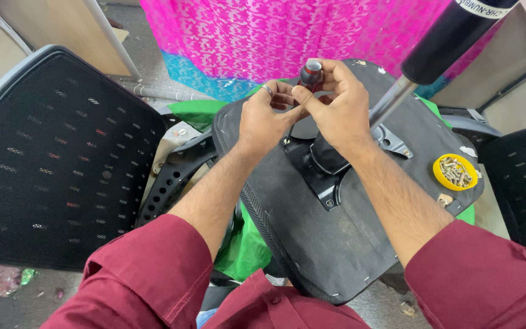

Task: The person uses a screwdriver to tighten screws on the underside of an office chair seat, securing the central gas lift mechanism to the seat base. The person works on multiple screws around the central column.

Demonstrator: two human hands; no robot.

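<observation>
At the far left a black mesh chair back (56,158) stands tilted, filling that side of the view, with a perforated black plastic bracket (168,183) just beside its lower right edge. Next comes the upturned chair seat (330,244), its dark fabric underside facing up and resting over green cloth (245,250). The left hand (266,119), a ring on one finger, is curled with its fingertips pinched around the shaft of a screwdriver (310,74) just below the handle. The screwdriver stands nearly upright above the black metal mounting plate (321,173) fixed to the middle of the seat underside; its tip is hidden behind the hands. The right hand (336,100) is closed about the dark handle, thumb and fingers wrapped round it, touching the left hand's fingers. To the right of that hand a chrome and black gas lift cylinder (433,49) rises at a slant from the plate toward the upper right corner. Farther right, a yellow lid (455,172) holding screws lies on the seat near its edge. Pink patterned fabric (275,33) hangs behind.
</observation>
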